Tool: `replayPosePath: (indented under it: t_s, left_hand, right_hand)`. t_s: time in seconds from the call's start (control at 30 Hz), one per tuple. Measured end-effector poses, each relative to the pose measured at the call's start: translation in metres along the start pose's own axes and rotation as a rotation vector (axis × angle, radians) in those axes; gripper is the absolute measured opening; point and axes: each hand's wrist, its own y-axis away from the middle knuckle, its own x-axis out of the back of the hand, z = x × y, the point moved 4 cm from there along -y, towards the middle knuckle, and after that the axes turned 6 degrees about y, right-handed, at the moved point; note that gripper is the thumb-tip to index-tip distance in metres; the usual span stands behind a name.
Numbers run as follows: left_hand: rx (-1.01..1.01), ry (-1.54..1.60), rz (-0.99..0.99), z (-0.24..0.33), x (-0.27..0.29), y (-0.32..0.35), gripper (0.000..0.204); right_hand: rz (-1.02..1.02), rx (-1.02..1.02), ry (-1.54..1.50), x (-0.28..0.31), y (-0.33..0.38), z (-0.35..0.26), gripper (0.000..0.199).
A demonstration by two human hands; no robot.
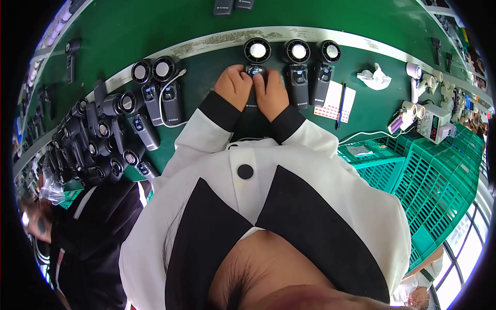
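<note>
A dark grey handheld fan (257,50) with a round head and a silver centre lies upright before me, its lit display partly covered by fingers. My left hand (233,88) is closed on the left side of its handle, fingers curled near the display. From the other side my right hand (272,95) grips the same handle, thumb near the display. Just right of it are a second grey fan (299,77) and a third fan (325,72). To the left, a pair of similar fans (164,68) lies side by side, a white cable (163,103) running over one.
Many dark fans (98,134) crowd the table's left side. To the right are crumpled white tissue (374,77), a red-marked paper sheet (349,106) with a blue pen (341,106), pale fans (413,72), a power supply (433,124) and green baskets (434,181). Someone in black sits at left.
</note>
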Motion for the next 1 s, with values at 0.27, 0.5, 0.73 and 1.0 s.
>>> replayPosePath:
  t_s: [0.27,0.5,0.73,1.0]
  left_hand:
    - [0.117,-0.048,-0.082,0.005,0.002,-0.001,0.018]
    - [0.393,-0.164,-0.292,0.005,-0.012,-0.017,0.025]
    - [0.436,-0.18,-0.12,-0.009,-0.007,-0.017,0.029]
    - [0.394,0.008,-0.104,-0.006,-0.004,-0.012,0.028]
  right_hand:
    - [-0.019,-0.047,-0.032,0.002,-0.003,0.002,0.032]
    - [-0.12,-0.173,0.065,0.001,-0.015,-0.002,0.034]
    - [-0.104,-0.25,-0.057,-0.001,-0.02,0.006,0.036]
    - [-0.221,-0.205,-0.167,0.003,-0.013,-0.002,0.037]
